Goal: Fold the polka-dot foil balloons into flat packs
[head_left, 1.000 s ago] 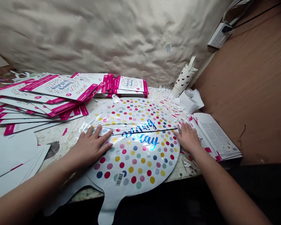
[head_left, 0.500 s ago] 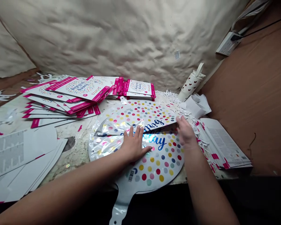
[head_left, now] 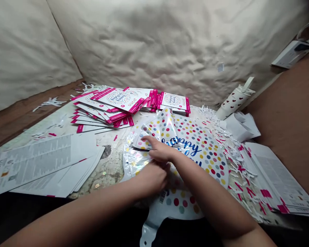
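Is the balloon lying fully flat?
No, the balloon is folded over on its left side, with a dotted flap standing up beside the right hand.

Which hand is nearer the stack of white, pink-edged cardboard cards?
Right hand: it touches the folded polka-dot foil balloon, just in front of the stack. The left hand sits lower, farther away.

One polka-dot foil balloon point(head_left: 201, 147), one left hand point(head_left: 151, 178), one right hand point(head_left: 158, 150), one heart-patterned cup point(head_left: 234, 101) and one power strip point(head_left: 289, 53) are counted in view.
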`<state>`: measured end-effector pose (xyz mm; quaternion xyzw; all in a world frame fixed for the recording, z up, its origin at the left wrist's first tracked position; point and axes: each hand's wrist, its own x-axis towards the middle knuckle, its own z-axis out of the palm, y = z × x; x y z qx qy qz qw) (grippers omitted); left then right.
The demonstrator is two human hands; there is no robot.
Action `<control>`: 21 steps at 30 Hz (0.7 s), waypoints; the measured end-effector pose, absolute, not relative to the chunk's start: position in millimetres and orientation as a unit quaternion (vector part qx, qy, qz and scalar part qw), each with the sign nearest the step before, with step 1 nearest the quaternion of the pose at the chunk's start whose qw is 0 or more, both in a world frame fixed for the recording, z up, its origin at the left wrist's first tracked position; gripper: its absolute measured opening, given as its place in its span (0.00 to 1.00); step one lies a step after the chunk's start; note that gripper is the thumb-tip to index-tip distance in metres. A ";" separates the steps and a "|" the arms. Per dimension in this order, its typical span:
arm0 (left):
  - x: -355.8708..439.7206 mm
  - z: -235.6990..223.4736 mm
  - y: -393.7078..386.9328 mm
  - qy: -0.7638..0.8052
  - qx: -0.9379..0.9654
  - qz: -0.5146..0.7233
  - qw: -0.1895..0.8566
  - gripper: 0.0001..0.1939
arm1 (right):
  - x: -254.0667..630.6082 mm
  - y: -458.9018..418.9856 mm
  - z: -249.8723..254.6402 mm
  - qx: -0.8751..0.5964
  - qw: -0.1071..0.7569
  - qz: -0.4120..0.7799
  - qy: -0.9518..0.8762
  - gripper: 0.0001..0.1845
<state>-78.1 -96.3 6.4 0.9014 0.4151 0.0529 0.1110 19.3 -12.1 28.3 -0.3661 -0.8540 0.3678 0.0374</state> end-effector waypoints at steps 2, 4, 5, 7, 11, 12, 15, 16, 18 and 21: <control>-110.8 14.9 -95.1 0.432 0.895 0.047 0.099 0.12 | 29.5 -9.6 18.6 -0.382 0.093 0.352 -0.850 0.30; -144.6 19.9 -84.4 0.465 0.883 0.063 0.024 0.18 | 30.5 -9.5 10.5 -0.385 0.105 0.330 -0.856 0.26; -159.4 20.6 -76.2 0.461 0.885 0.064 -0.012 0.20 | 28.0 -10.1 7.3 -0.383 0.109 0.319 -0.860 0.24; -181.4 19.5 -57.5 0.437 0.897 0.041 -0.052 0.19 | 19.5 -11.6 3.2 -0.382 0.116 0.293 -0.869 0.23; -197.1 16.1 -25.7 0.397 0.916 -0.019 -0.063 0.13 | 4.1 -14.0 2.6 -0.399 0.119 0.234 -0.878 0.22; -197.6 16.9 -20.2 0.392 0.917 -0.024 -0.067 0.11 | 1.8 -14.2 3.0 -0.405 0.118 0.219 -0.880 0.21; -195.0 26.2 -10.9 0.408 0.909 -0.020 -0.082 0.08 | -4.6 -14.1 1.7 -0.436 0.124 0.175 -0.874 0.18; -192.5 31.0 -10.7 0.424 0.901 -0.011 -0.092 0.08 | -7.4 -13.9 -0.1 -0.450 0.129 0.159 -0.869 0.17; -184.8 39.9 -15.7 0.454 0.883 0.016 -0.119 0.11 | -14.5 -13.3 -5.5 -0.473 0.142 0.133 -0.860 0.13; -169.8 40.8 -33.6 0.444 0.883 0.066 -0.135 0.16 | -23.4 -10.2 -13.6 -0.480 0.162 0.108 -0.856 0.10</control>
